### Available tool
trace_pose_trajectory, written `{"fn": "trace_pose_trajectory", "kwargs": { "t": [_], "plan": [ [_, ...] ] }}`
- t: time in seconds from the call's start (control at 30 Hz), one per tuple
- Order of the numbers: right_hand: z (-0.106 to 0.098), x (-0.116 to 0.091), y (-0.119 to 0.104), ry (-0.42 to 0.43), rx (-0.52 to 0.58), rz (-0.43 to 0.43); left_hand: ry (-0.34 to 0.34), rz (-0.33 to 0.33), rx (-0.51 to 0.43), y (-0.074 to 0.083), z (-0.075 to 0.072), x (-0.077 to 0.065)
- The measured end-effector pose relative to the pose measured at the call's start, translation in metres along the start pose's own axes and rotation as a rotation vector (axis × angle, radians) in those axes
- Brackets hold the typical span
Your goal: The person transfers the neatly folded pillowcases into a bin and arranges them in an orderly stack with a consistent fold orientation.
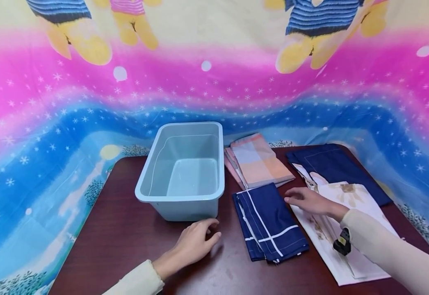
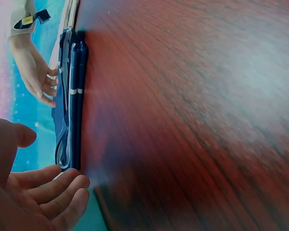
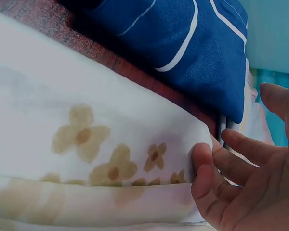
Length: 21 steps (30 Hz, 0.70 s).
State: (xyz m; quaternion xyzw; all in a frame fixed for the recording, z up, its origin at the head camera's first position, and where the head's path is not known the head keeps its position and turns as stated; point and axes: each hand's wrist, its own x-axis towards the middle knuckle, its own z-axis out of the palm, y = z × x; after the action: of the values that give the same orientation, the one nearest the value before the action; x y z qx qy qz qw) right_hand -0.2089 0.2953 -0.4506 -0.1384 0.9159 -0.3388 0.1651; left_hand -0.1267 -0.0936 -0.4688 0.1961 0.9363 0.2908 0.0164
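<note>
My left hand (image 1: pixel 196 242), its fingers loosely bent with nothing in them, is over the table just in front of the pale blue-green plastic tub (image 1: pixel 183 198). To its right lies a folded navy cloth with white lines (image 1: pixel 270 223). My right hand (image 1: pixel 308 200) is above the far left part of a folded white cloth with brown flowers (image 1: pixel 347 229). In the right wrist view its relaxed fingers (image 3: pixel 236 168) overlap the edge of that white cloth (image 3: pixel 101 82), beside the lined navy cloth (image 3: pixel 202 57). Neither hand grips anything.
A folded pink, orange and white checked cloth (image 1: pixel 256 162) lies right of the tub. A plain navy cloth (image 1: pixel 334 159) lies at the back right, partly behind the white one. A printed fabric backdrop (image 1: pixel 207 90) surrounds the dark red-brown table (image 1: pixel 118 229).
</note>
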Motion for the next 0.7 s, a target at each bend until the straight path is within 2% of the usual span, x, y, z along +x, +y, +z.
{"fn": "trace_pose_trajectory", "kwargs": {
  "t": [0.17,0.37,0.7],
  "plan": [
    [-0.002,0.003,0.0,-0.035,0.071,0.021,-0.031,-0.008,-0.044,0.007,0.008,0.008],
    [-0.004,0.006,-0.002,-0.033,0.104,0.03,-0.051,-0.006,-0.129,0.018,0.015,0.019],
    [-0.001,0.008,-0.007,-0.038,0.187,0.134,-0.081,-0.01,-0.232,0.033,0.031,0.03]
  ]
}}
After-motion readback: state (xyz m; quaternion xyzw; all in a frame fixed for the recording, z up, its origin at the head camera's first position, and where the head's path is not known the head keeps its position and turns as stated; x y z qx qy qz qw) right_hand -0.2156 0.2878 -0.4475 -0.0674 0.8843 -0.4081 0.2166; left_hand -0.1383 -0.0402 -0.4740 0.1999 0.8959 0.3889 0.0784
